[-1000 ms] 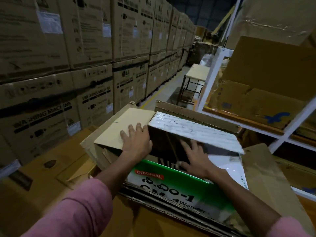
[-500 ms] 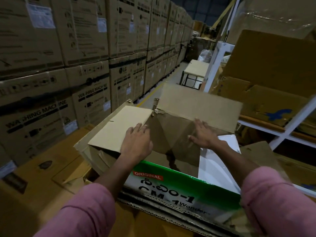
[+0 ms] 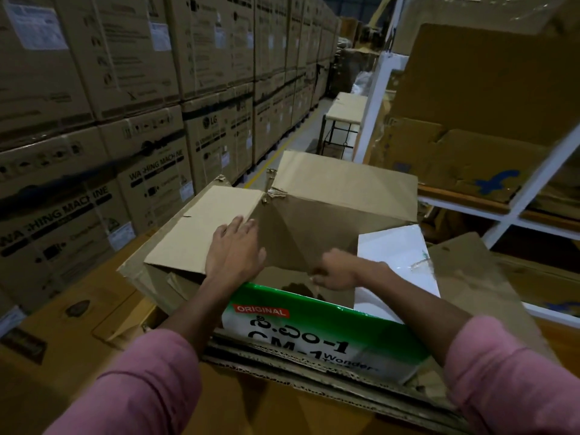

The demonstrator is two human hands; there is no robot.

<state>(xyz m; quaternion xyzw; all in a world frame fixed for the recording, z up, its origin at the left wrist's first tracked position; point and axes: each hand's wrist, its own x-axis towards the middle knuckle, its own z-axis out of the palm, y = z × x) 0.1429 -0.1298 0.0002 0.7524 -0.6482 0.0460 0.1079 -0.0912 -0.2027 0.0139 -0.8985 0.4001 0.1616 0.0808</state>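
Both hands are on the box (image 3: 157, 287): your left hand (image 3: 233, 252) has fingers straight, pressed flat on the left flap (image 3: 194, 233), and your right hand (image 3: 334, 273) has fingers curled, pinching the near edge of the brown middle flap (image 3: 320, 221). Box sits on flattened cardboard (image 3: 314, 378), green printed flap (image 3: 314, 321) nearest you, white flap (image 3: 395, 255) at right. Washing-machine cartons (image 3: 94, 152) stacked left, white rack (image 3: 376, 105) right.
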